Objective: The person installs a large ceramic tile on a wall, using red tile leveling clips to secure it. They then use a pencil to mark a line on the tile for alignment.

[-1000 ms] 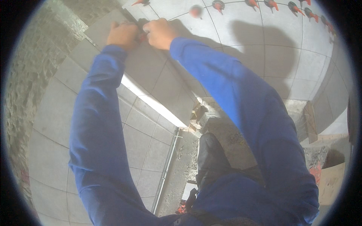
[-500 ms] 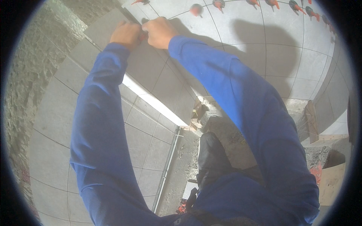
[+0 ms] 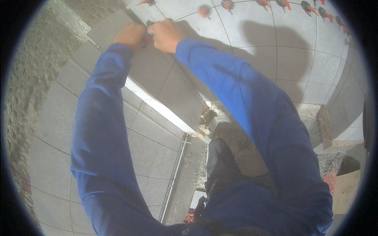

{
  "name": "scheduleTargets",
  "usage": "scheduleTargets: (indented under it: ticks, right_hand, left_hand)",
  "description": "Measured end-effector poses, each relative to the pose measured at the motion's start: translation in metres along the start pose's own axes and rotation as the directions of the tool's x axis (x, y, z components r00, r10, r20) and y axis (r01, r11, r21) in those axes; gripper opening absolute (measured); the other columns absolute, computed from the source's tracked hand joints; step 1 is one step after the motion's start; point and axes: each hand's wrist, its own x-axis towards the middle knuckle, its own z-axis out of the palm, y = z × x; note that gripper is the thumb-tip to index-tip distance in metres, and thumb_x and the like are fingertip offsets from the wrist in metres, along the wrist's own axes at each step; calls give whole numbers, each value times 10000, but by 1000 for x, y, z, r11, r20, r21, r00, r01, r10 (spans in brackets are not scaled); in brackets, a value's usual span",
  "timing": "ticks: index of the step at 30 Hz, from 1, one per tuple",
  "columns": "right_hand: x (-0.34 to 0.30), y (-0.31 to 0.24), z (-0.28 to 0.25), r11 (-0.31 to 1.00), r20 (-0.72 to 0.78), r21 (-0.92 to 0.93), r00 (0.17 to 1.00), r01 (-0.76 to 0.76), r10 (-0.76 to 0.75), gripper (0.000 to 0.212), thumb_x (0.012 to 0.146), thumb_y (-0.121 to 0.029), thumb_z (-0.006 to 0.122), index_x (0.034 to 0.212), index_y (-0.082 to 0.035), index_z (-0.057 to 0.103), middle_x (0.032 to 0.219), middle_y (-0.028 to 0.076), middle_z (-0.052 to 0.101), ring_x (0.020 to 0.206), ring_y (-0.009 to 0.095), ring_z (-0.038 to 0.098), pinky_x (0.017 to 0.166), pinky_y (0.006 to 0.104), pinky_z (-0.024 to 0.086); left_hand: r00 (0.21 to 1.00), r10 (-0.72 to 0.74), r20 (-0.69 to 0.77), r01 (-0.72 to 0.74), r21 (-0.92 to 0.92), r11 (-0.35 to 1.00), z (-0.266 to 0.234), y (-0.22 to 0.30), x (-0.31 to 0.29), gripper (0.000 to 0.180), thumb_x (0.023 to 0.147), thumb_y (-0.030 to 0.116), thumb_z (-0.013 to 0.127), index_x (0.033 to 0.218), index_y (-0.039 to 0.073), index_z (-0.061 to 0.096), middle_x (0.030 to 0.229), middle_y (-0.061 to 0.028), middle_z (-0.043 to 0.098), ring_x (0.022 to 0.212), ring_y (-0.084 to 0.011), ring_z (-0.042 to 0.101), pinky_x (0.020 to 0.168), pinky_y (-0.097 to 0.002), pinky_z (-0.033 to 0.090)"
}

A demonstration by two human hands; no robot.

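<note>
Both my arms reach up to the top of a narrow grey-tiled wall face point(image 3: 155, 74), near an inside corner. My left hand point(image 3: 131, 35) is closed, its fingers curled towards the right hand. Close beside it, my right hand point(image 3: 167, 34) is closed too, thumb and fingers pinched together. Between them shows a small red piece point(image 3: 148, 39) with a dark bit above it, apparently a tile-levelling knob like those on the wall; the fingers hide most of it. Several red tile-levelling knobs point(image 3: 283, 4) with dark bases line the joints of the light tiled wall point(image 3: 256, 27).
Large grey tiles point(image 3: 55, 106) cover the wall on the left, below rough plaster point(image 3: 31, 70). A white edge strip point(image 3: 157, 108) runs down the projecting corner. Wood scraps point(image 3: 204, 129) lie at its foot. Bare, dusty concrete point(image 3: 189, 165) forms the floor, with a wooden board point(image 3: 346, 192) at right.
My left arm has shifted slightly left, and both hands have turned or dipped a little in place. They stay together at the same spot.
</note>
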Motion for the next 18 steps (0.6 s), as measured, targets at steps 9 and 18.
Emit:
scheduleTargets:
  ticks: [9,18]
  right_hand:
    - [-2,-1,-3,999,-10,31,1000,9,-8,105,800,-115,705,890,-66,729,906,210,695,892,390,684,798,465,545]
    - [-1,0,-1,1000,-4,19,1000,24,-24,97,799,-105,700,885,-67,724,901,205,695,876,382,687,795,461,547]
  left_hand:
    - [980,149,-130,-143,48,989,-1,-5,-4,180,783,206,744,855,41,740,934,-210,686,941,-388,644,836,-452,484]
    - [995,25,-98,-19,61,998,-7,8,-7,155,790,164,746,927,92,748,1005,-170,704,1021,-353,641,893,-441,502]
